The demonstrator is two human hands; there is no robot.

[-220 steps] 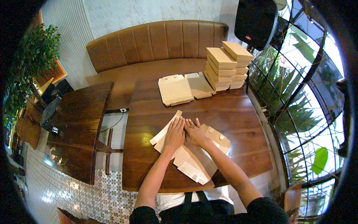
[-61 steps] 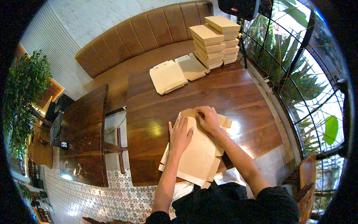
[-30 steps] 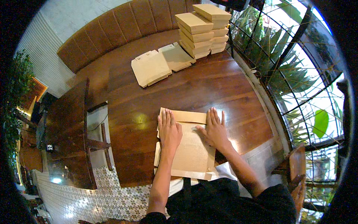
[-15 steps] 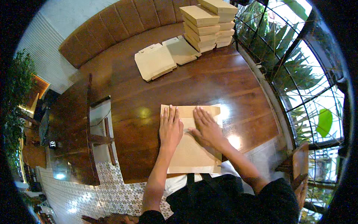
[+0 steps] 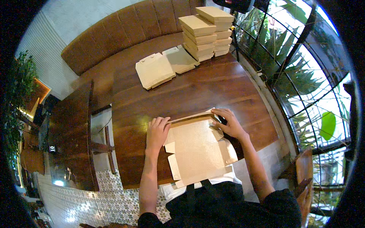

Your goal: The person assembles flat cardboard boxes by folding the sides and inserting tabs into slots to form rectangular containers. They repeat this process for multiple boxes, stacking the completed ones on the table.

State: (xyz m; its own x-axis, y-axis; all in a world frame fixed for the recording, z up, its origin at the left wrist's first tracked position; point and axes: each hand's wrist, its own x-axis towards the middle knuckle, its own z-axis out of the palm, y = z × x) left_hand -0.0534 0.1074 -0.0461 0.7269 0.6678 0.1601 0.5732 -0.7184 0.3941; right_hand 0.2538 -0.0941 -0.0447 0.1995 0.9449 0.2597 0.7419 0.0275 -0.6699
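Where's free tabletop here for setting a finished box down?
Bare wood lies between the half-folded box and the flat blanks, and left of the left hand. Crowded: far right corner with the stacked boxes, and the near edge under the box.

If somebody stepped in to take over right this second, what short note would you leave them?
Left hand: flat on the left rear corner of the cardboard box blank, no grip.
Right hand: fingers pressing the right rear corner.
Blank lies open at the near edge of the wooden table; its rear wall is raised.
Done: stack of folded boxes at the far end.
Left: side and front flaps lie flat; unfolded blanks wait beyond.
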